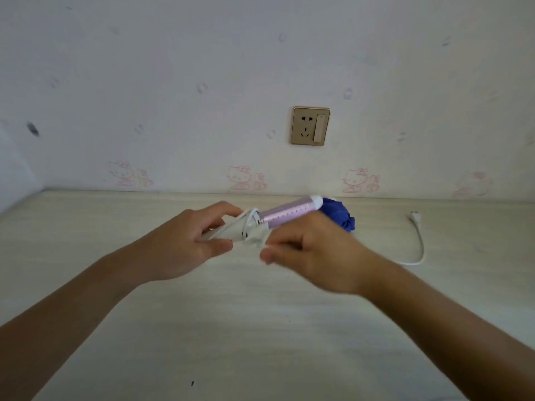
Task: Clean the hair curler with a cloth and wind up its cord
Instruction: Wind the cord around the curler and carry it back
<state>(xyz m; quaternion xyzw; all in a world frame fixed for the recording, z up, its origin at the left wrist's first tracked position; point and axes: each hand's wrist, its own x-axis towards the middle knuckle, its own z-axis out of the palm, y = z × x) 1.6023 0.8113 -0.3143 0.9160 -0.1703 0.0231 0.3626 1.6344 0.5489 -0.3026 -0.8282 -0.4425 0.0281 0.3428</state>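
The left hand (pixel 179 244) grips the hair curler (pixel 286 214), barrel angled away-right; the right hand (pixel 315 250) pinches the cord (pixel 418 250) beside its handle.

Left hand (pixel 185 244) gripping, right hand (pixel 308 251) pinching, forearms converging

Matt pale wood-grain table (pixel 260 328); crumpled blue cloth (pixel 340 215)

Two hands (pixel 185 244) (pixel 315 250), one curler (pixel 289 212), cord (pixel 419 250) and cloth (pixel 340 214)
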